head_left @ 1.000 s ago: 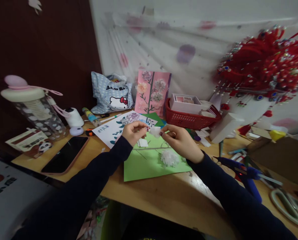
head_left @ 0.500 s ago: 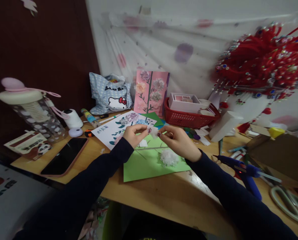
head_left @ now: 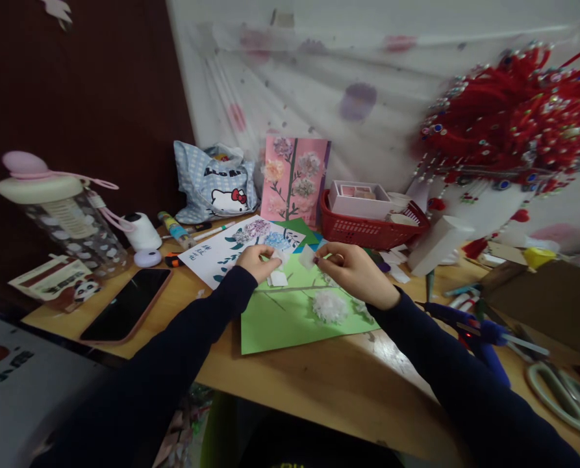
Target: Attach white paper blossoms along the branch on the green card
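The wooden surface (head_left: pixel 338 396) carried a green sheet (head_left: pixel 280 328) lying flat, probably to keep its white ruffled flower (head_left: pixel 329 307) face up. Above it, the right hand (head_left: pixel 355 273) had its fingers clamped on the edge of a thin white square (head_left: pixel 308 257), leaving most of it exposed, perhaps to spare it creases. The left hand (head_left: pixel 256 263) pinched a pale scrap (head_left: pixel 284 256) between closed fingers. A pink flower card (head_left: pixel 276 205) stood upright behind, seemingly for easy viewing.
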{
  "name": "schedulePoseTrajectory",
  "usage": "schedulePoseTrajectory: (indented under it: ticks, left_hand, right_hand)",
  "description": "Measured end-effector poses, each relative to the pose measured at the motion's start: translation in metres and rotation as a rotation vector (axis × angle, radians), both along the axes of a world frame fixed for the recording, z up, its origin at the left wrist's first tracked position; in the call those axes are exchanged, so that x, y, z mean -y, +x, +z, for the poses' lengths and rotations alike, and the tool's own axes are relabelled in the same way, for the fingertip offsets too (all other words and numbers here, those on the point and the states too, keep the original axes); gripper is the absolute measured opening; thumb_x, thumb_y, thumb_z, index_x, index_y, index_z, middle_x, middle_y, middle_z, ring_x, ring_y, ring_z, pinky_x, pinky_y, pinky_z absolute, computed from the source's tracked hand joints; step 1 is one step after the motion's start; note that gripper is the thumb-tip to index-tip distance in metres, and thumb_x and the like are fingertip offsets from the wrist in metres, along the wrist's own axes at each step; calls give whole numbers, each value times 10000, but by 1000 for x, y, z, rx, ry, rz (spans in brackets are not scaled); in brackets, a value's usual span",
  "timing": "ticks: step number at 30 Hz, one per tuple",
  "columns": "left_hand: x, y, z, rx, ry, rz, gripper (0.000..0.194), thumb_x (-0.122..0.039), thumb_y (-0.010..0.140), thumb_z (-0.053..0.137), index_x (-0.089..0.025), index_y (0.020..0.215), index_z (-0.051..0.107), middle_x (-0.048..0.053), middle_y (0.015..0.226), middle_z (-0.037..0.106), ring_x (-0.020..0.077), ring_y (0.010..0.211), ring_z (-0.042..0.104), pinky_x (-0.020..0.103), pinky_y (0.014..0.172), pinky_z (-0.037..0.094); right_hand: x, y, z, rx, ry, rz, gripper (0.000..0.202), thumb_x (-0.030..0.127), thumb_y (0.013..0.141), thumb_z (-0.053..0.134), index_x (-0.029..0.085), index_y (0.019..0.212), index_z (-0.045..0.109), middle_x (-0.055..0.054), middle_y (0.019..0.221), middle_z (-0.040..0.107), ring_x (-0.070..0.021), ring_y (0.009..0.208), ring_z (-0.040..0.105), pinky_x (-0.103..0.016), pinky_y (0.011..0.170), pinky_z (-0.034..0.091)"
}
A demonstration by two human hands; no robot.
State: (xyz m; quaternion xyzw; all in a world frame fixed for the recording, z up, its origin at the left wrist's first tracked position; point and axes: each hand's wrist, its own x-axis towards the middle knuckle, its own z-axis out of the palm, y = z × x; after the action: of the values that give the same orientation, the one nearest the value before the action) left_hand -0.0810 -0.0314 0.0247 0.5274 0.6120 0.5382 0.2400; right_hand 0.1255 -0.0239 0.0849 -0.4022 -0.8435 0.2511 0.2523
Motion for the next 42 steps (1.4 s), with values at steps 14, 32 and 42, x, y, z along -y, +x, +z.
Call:
schedulePoseTrajectory:
  ticks: [14, 32, 42]
  left_hand:
    - [21, 34, -8, 351, -103, -570, 261, -304, 529, 826, -127, 653, 680, 42, 632, 690, 122, 550, 605, 259, 587, 507]
    - [37, 85, -26, -330, -58, -645, 91, -207, 724, 676, -172, 763, 750, -3, 648, 523, 74, 515, 373, 203, 478, 295]
    - [27, 72, -25, -397, 24, -568, 238, -294, 785, 598, -158, 952, 699, -10, 692, 515, 79, 503, 358, 221, 502, 346]
  right_hand:
    - [22, 31, 22, 10, 67, 108, 554, 494, 958, 220, 147, 918, 649, -31, 661, 538, -129, 580, 484, -258, 565, 365]
    - [55, 94, -70, -326, 698, 358, 464, 274, 981, 224, 147, 732, 595, -26, 506, 533, -119, 446, 471, -252, 456, 357]
    - [53, 90, -85, -177, 723, 229, 426, 266, 979, 266, 164, 713, 583, -21, 530, 551, -114, 459, 473, -255, 470, 326]
